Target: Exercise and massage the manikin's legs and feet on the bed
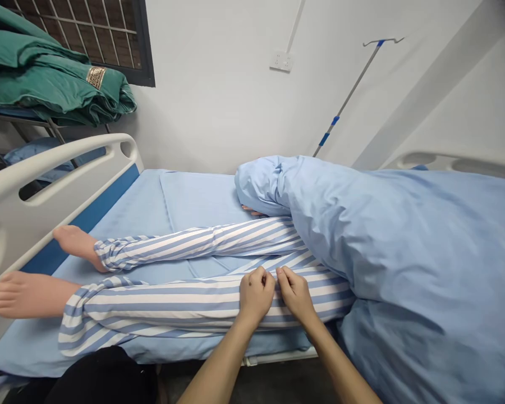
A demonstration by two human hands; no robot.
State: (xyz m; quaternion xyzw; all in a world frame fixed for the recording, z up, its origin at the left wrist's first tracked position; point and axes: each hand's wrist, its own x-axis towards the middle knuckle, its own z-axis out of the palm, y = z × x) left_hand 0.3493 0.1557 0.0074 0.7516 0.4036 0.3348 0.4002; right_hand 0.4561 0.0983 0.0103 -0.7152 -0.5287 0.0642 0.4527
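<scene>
My left hand (256,294) is curled into a loose fist on the near thigh of a figure that looks like a mannequin. Close beside it, a small gap apart, my right hand (295,294) is also closed, and nothing shows in either one. Both are over the blue-and-white striped trousers (164,306). The legs lie stretched along the bed, with the near bare foot (29,294) and the far bare foot (76,244) pointing toward the footboard. A light blue quilt (395,241) covers the upper body, and a few fingertips (252,211) peek out under its edge.
The cream footboard (67,151) with a blue panel closes off the left end. Blue sheet (193,193) covers the mattress. Behind the bed rise an IV pole (349,98) and a wall socket (281,60). Folded green bedding (54,78) is piled at the upper left, below a barred window (88,28).
</scene>
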